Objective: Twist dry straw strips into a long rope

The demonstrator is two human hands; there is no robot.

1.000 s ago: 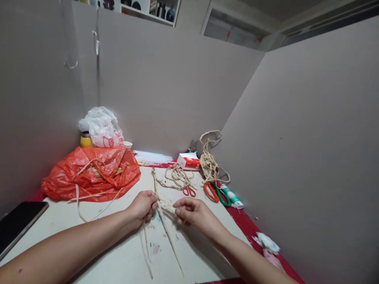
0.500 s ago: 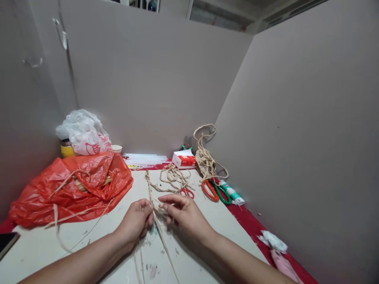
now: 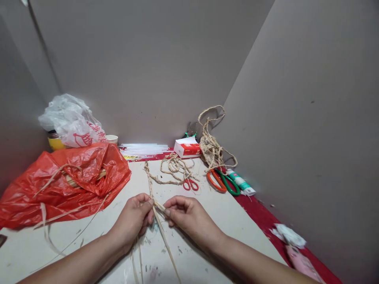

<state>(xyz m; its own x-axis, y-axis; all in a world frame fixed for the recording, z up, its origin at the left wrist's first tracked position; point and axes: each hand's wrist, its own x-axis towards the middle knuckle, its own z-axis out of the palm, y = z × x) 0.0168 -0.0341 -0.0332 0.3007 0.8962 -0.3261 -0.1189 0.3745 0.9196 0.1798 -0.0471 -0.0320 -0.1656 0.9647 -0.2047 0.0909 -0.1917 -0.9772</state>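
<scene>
My left hand (image 3: 136, 215) pinches a thin braided cord (image 3: 149, 182) of straw-coloured fibre where its loose strands part. Just to the right, my right hand (image 3: 189, 217) closes finger and thumb on one pale strand (image 3: 160, 206), drawn short between both hands. Another long strand (image 3: 168, 246) runs down the board toward me from the left fingertips. More strands hang below my left hand. The finished cord goes away from me and joins a loose coil (image 3: 174, 167) on the board.
An orange-red plastic bag (image 3: 89, 157) with fibre strips lies at left. Small red scissors (image 3: 190, 184) are by the coil. Right of them lie shears with orange and green handles (image 3: 227, 183), a rope bundle (image 3: 211, 152) and a tube (image 3: 241, 182). Grey panels (image 3: 166, 67) stand behind and right.
My right finger and thumb, apart before, have come together on a strand and pulled it to the right. My left hand keeps its pinch. The view has tipped downward.
</scene>
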